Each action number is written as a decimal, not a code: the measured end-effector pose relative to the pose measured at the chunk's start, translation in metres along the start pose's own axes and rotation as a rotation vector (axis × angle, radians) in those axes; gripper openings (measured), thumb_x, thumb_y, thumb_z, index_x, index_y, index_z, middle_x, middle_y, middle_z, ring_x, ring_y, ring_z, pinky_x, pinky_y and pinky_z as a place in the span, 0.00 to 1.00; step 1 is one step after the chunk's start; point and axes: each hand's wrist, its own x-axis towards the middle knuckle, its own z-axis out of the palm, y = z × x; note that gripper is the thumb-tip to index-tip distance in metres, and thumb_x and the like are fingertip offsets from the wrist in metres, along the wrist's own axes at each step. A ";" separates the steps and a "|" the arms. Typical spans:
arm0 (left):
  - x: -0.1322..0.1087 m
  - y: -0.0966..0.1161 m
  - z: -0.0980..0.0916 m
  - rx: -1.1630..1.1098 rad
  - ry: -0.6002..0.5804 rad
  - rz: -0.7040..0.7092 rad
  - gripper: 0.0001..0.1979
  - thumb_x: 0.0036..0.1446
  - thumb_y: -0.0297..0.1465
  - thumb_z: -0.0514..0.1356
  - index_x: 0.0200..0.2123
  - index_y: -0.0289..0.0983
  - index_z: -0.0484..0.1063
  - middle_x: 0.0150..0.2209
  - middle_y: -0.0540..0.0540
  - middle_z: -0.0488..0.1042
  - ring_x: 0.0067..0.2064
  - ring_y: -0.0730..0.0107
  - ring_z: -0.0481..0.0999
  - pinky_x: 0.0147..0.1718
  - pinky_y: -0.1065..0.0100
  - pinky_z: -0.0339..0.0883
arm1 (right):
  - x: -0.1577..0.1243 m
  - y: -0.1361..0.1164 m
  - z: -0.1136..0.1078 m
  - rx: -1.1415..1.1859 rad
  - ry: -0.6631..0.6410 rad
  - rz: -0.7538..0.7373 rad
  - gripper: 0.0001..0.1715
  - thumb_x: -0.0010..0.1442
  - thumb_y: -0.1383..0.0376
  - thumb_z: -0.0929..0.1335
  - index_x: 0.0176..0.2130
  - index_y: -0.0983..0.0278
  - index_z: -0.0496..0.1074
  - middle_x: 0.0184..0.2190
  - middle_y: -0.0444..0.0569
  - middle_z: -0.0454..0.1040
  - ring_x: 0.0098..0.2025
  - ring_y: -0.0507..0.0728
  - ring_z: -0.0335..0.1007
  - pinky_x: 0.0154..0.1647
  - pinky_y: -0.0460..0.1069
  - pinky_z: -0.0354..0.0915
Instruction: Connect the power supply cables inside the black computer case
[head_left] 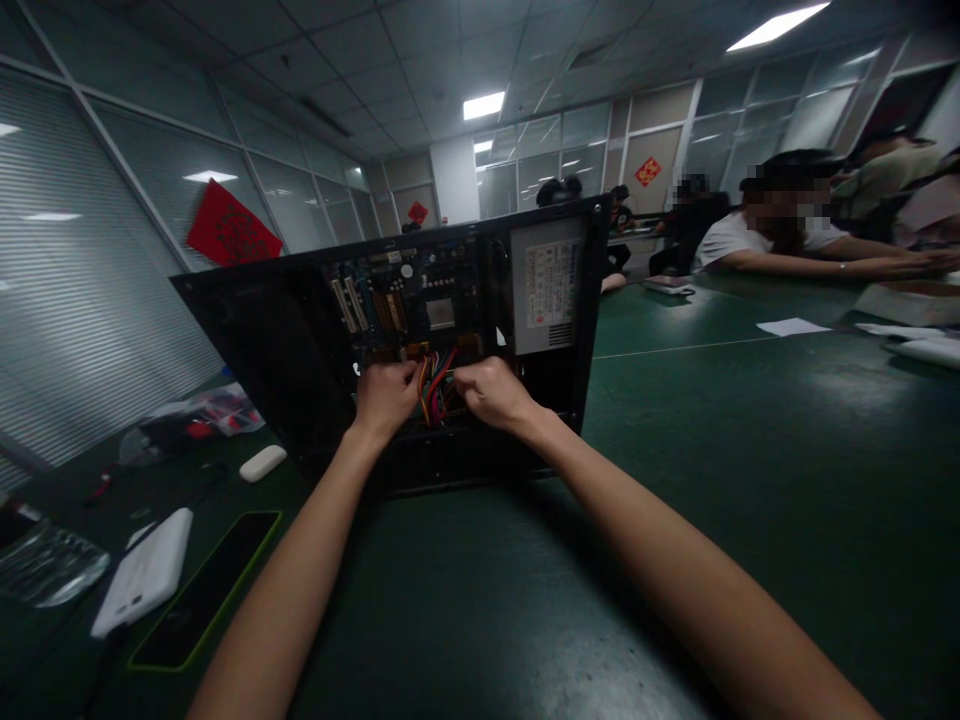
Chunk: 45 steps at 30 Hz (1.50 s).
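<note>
A black computer case (292,350) stands open-sided on the table, its inside facing me. Within it are a motherboard (441,312) and, at the upper right, a power supply (550,290) with a white label. A bundle of coloured cables (435,385) runs down below the board. Against the left side of this bundle is my left hand (384,395), fingers pinched together. My right hand (495,390) is closed in a fist just right of the same cables. The bundle shows between the hands; whatever their fingertips grip is hidden.
Left on the green table (675,480) lie a phone (206,590), a white power bank (144,570), a small white case (262,463), a clear bottle (49,560) and a plastic bag (199,420). A person (780,220) sits at the right, near paper (793,327).
</note>
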 end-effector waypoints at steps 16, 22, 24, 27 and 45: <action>0.000 0.003 -0.002 0.006 -0.023 -0.019 0.24 0.68 0.43 0.54 0.29 0.35 0.82 0.28 0.39 0.80 0.27 0.65 0.73 0.27 0.65 0.47 | 0.000 -0.005 -0.007 0.165 0.001 -0.030 0.09 0.44 0.75 0.58 0.20 0.61 0.56 0.18 0.41 0.56 0.23 0.50 0.53 0.28 0.47 0.49; 0.000 0.002 -0.001 0.001 -0.027 -0.015 0.23 0.67 0.42 0.54 0.29 0.35 0.81 0.28 0.39 0.80 0.27 0.65 0.73 0.27 0.65 0.48 | 0.002 -0.008 -0.005 0.207 0.059 0.085 0.11 0.49 0.75 0.59 0.21 0.63 0.62 0.19 0.41 0.61 0.24 0.51 0.58 0.30 0.46 0.52; 0.000 0.001 -0.001 -0.010 -0.022 -0.008 0.22 0.67 0.41 0.55 0.29 0.36 0.80 0.29 0.39 0.81 0.29 0.64 0.75 0.28 0.66 0.50 | 0.006 -0.015 -0.002 0.296 0.073 0.168 0.12 0.56 0.73 0.60 0.27 0.64 0.69 0.25 0.45 0.71 0.31 0.53 0.67 0.35 0.46 0.58; 0.000 -0.002 -0.001 -0.019 0.025 0.016 0.15 0.65 0.36 0.57 0.31 0.36 0.79 0.32 0.39 0.81 0.35 0.61 0.78 0.31 0.66 0.55 | 0.011 -0.028 0.005 0.414 -0.005 0.258 0.12 0.64 0.63 0.65 0.38 0.66 0.76 0.38 0.51 0.80 0.41 0.57 0.73 0.43 0.49 0.63; 0.009 -0.023 0.008 -0.805 0.173 -0.127 0.06 0.37 0.31 0.49 0.13 0.40 0.57 0.15 0.52 0.54 0.21 0.71 0.54 0.23 0.67 0.46 | 0.013 -0.019 0.016 1.051 0.195 0.614 0.20 0.49 0.50 0.74 0.30 0.64 0.75 0.29 0.46 0.78 0.33 0.54 0.72 0.35 0.48 0.65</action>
